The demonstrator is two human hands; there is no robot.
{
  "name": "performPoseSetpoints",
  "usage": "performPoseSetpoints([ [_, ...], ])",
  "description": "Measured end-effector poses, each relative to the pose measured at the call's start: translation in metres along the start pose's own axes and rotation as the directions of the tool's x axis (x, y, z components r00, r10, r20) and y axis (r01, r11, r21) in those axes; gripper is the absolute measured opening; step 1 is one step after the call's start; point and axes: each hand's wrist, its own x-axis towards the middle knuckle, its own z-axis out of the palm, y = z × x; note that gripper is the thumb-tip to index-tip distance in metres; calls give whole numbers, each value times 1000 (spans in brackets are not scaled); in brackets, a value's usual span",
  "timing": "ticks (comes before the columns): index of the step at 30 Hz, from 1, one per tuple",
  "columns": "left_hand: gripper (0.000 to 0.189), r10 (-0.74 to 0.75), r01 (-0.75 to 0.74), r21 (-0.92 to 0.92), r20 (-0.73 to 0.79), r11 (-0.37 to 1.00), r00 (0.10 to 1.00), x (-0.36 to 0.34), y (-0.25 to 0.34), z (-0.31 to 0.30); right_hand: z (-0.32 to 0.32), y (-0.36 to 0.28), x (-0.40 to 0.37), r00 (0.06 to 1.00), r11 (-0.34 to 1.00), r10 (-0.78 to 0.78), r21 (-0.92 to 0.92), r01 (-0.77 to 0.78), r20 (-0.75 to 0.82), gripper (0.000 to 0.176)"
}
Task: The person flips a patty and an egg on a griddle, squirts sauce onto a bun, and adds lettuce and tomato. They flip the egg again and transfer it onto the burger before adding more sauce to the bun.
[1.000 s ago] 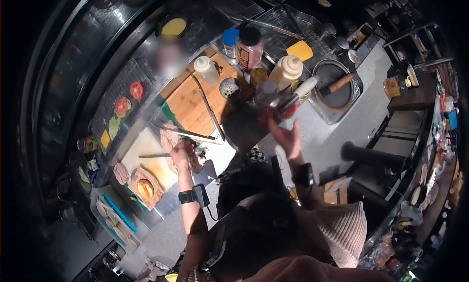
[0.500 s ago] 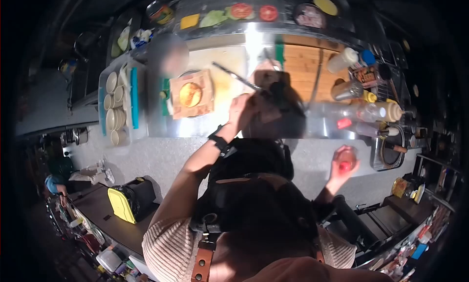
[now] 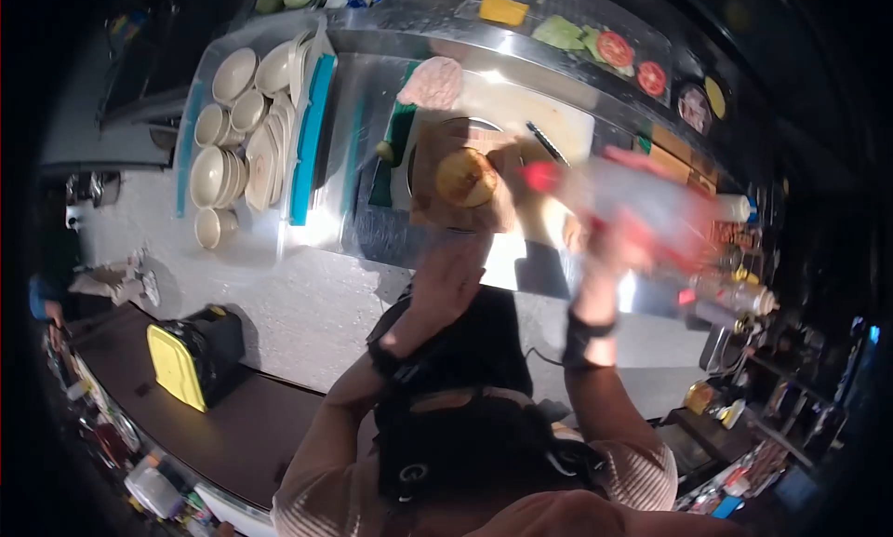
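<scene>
A bun (image 3: 467, 178) with a toasted golden face lies on brown paper (image 3: 430, 185), over a round plate (image 3: 411, 165) on the worktop. My left hand (image 3: 451, 272) is open just below the paper's front edge, fingers stretched towards it. My right hand (image 3: 619, 248) is closed round a squeeze bottle (image 3: 642, 207), blurred by motion. The bottle is tilted on its side, its red nozzle pointing left towards the bun. Behind the plate, a pale pink slab (image 3: 433, 83) rests beside a green strip. A slim dark long tool (image 3: 547, 141) lies on the pale board (image 3: 569, 118).
At left stands a clear bin (image 3: 321, 48) of stacked cream bowls and dishes. Cheese (image 3: 503, 10), lettuce (image 3: 561, 33) and tomato slices (image 3: 615, 48) sit along the back shelf. More squeeze bottles (image 3: 735, 295) crowd the right side. A yellow-lidded black box (image 3: 177, 365) stands behind me.
My right hand has come up from the lower right with the red-nozzled bottle, over the worktop. My left hand has moved to the paper's front edge. The view has swung.
</scene>
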Motion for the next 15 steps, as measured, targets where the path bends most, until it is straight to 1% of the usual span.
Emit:
performPoseSetpoints([
  [1, 32, -79, 79, 18, -49, 997, 996, -10, -3, -9, 34, 33, -34, 947, 962, 202, -134, -240, -249, 63],
  [2, 31, -147, 151, 36, -91, 988, 985, -13, -3, -26, 50, 49, -36, 928, 901, 368, 270, -340, -62, 64],
  [3, 30, -204, 214, 55, -149, 975, 968, -8, -12, -36, 58, 59, -38, 944, 912, 325, 282, -299, -49, 63],
  [4, 30, -245, 257, 44, -175, 966, 954, -8, -22, -39, 61, 66, -39, 965, 944, 259, 220, -247, -26, 60],
  [6, 29, -338, 346, 15, -176, 938, 925, -19, -33, -46, 63, 70, -48, 965, 959, 263, 111, -262, 6, 57],
  [7, 28, -362, 365, -11, -171, 931, 917, -19, -38, -48, 66, 70, -50, 963, 956, 270, 118, -268, -1, 55],
  [9, 27, -401, 398, -54, -174, 916, 899, -17, -41, -53, 70, 68, -50, 961, 953, 276, 133, -272, -10, 53],
  [12, 26, -420, 408, -103, -186, 907, 888, -18, -43, -54, 82, 68, -47, 980, 973, 193, 134, -186, -41, 49],
  [15, 26, -419, 399, -135, -182, 907, 890, -21, -43, -58, 92, 66, -46, 986, 985, 161, 65, -158, -47, 50],
])
